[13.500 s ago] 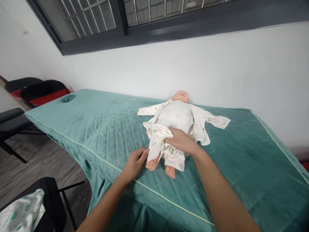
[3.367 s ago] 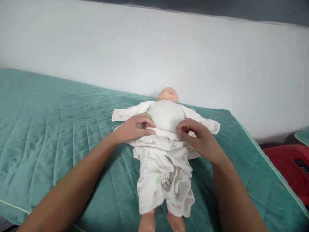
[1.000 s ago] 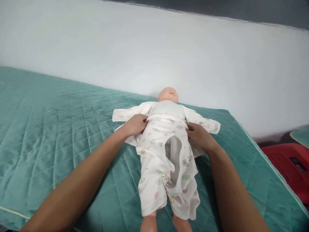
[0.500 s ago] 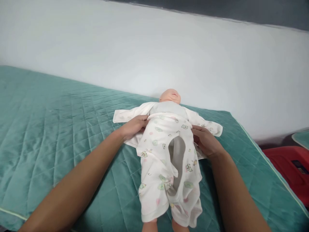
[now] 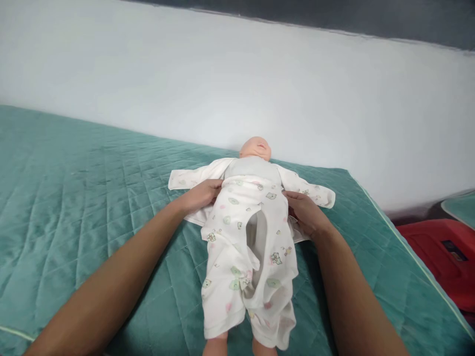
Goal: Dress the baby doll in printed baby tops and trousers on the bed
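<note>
A baby doll (image 5: 256, 147) lies on its back with its head towards the wall. It wears white patterned split-crotch baby pants (image 5: 226, 257), pulled up to the grey torso. A white long-sleeved baby top (image 5: 191, 178) is on its arms, spread open at both sides. My left hand (image 5: 202, 194) is closed at the left side of the waistband, fingertips partly hidden behind the cloth. On the opposite side my right hand (image 5: 303, 210) pinches the waistband's right edge, some fingers out of sight. The doll's feet are cut off at the bottom of the picture.
A green quilted bed cover (image 5: 92, 198) lies under the doll, its piped edge running down the right. Behind stands a white wall (image 5: 222, 74) with a dark band on top. A red plastic chair or stool (image 5: 438, 252) is beside the bed at right.
The view has shifted a little, so doll and hands appear slightly further left. Both hands stay at the sides of the waistband.
</note>
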The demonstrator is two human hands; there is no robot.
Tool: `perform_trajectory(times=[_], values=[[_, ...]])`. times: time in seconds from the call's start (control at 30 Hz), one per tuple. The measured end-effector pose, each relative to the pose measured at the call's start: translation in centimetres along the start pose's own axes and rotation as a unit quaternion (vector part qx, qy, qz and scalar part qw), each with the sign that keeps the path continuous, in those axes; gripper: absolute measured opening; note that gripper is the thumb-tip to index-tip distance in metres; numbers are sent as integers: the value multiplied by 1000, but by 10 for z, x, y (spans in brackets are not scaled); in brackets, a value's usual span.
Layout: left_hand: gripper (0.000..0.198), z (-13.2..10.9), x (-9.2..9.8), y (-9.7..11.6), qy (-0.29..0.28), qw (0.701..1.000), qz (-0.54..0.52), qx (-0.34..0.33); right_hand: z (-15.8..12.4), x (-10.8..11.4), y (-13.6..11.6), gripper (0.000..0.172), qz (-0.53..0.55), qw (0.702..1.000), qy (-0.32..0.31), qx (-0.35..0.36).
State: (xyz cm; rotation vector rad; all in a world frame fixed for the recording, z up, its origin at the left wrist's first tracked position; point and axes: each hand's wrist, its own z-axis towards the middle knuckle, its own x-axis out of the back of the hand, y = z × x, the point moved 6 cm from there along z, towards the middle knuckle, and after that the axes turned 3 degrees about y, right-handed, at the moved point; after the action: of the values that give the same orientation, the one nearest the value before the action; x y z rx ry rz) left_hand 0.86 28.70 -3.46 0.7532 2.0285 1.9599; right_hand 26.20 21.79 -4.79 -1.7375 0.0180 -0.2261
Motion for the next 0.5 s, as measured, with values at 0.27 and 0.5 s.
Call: perform_trajectory(times=[0.27, 0.5], values=[[9, -3, 0, 7, -34, 998, 42, -40, -10, -3, -6, 23, 25, 996, -80, -13], [24, -4, 3, 6, -70, 991, 97, -67, -13, 1, -8, 30, 11, 995, -100, -24]])
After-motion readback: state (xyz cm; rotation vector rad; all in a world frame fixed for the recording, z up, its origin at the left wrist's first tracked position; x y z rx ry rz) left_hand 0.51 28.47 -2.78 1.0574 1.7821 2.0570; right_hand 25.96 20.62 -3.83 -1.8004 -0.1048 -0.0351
